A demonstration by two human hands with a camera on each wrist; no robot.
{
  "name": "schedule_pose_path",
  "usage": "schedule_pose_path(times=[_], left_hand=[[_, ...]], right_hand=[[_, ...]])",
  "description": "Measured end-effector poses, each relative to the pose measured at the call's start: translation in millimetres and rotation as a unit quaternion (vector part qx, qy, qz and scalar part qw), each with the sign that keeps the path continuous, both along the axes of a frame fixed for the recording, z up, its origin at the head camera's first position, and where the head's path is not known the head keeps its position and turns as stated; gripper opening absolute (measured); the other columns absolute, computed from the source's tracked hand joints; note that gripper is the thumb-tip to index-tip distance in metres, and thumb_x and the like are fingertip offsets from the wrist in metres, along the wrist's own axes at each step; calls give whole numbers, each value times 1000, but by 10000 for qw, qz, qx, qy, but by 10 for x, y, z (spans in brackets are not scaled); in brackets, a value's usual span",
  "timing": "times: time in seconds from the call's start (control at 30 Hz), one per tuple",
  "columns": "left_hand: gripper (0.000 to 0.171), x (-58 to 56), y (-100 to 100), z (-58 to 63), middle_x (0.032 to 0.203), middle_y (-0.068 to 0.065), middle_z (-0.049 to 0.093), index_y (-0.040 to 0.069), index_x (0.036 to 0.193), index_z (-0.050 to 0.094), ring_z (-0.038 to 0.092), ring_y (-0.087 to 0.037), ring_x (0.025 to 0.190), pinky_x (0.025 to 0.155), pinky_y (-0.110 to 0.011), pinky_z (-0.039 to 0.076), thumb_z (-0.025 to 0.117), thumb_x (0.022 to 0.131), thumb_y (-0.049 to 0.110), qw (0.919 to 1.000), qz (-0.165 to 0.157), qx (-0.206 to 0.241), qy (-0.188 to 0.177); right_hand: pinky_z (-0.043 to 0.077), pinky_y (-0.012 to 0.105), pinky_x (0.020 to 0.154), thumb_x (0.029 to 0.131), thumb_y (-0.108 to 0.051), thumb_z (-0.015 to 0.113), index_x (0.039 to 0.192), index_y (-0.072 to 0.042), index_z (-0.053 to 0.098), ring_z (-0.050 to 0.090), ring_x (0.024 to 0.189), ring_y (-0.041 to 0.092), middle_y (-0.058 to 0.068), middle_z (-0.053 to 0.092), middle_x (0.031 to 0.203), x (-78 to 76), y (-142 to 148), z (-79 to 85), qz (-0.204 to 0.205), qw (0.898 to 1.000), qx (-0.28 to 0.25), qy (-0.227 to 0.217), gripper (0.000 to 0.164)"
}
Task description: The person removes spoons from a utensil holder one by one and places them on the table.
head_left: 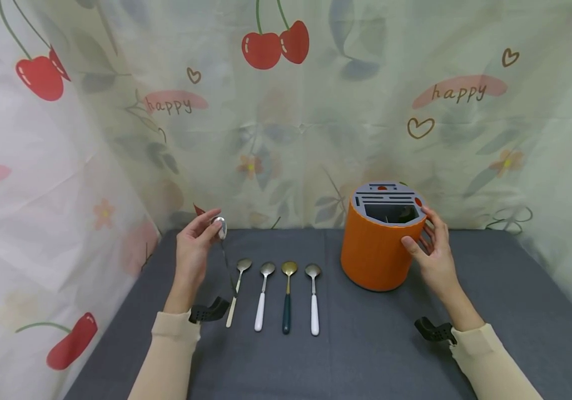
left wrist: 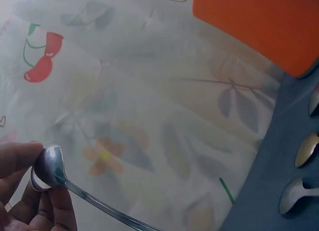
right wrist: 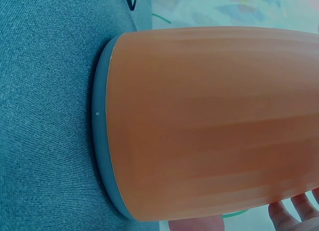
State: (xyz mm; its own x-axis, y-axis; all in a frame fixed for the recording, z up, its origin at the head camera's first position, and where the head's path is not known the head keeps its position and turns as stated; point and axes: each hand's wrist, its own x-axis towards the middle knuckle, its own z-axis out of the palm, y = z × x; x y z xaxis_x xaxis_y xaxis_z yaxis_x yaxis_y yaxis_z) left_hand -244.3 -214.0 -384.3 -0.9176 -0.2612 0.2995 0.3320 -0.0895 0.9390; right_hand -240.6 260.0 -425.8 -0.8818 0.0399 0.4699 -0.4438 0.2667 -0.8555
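My left hand point(head_left: 194, 253) is raised over the left part of the table and pinches a metal spoon point(head_left: 223, 229) by its bowl, between thumb and fingers. Its thin silver handle point(left wrist: 107, 207) slants downward, overlapping a cream-handled spoon point(head_left: 238, 286) in the head view. At the right, my right hand point(head_left: 436, 253) grips the upper side of an orange round utensil holder point(head_left: 373, 253), thumb in front and fingers round the side near the rim. The holder stands upright; its grey slotted top point(head_left: 358, 208) has a large opening. In the right wrist view, fingertips point(right wrist: 281, 213) lie along its side.
Between my hands lie two white-handled spoons point(head_left: 259, 311) and a gold spoon with a dark green handle point(head_left: 287, 311), in a row with the cream-handled one, bowls away from me. A grey cloth point(head_left: 366, 344) covers the table. Patterned curtains point(head_left: 306, 139) hang behind and at both sides.
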Motion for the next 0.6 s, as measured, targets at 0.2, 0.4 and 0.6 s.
schedule_pose_path(times=[0.2,0.4,0.6], left_hand=[[36,-34,-123,-118,96,2,67,-3,135,67,62,-12,87,77,-23,55,70,101,10,9975,-37,-475,-528],[37,-81,-251,-223,91,5,67,-3,136,66,62,-9,83,77,-22,54,68,103,12,9904,-129,-1006,-939],[38,-141,-329,-306,99,5,70,1,138,66,63,-9,86,78,-22,54,69,103,17,9814,-171,-1435,-1263]], right_hand=[[21,54,126,105,-9,63,166,-28,23,25,153,36,5,16,166,2,-7,5,24,10000,-36,8,76],[21,55,126,105,-9,63,166,-28,22,25,153,36,6,16,166,0,-12,2,59,10000,-44,14,76],[21,54,126,105,-10,63,166,-28,22,25,153,36,6,16,166,8,-4,6,4,10000,-34,-1,76]])
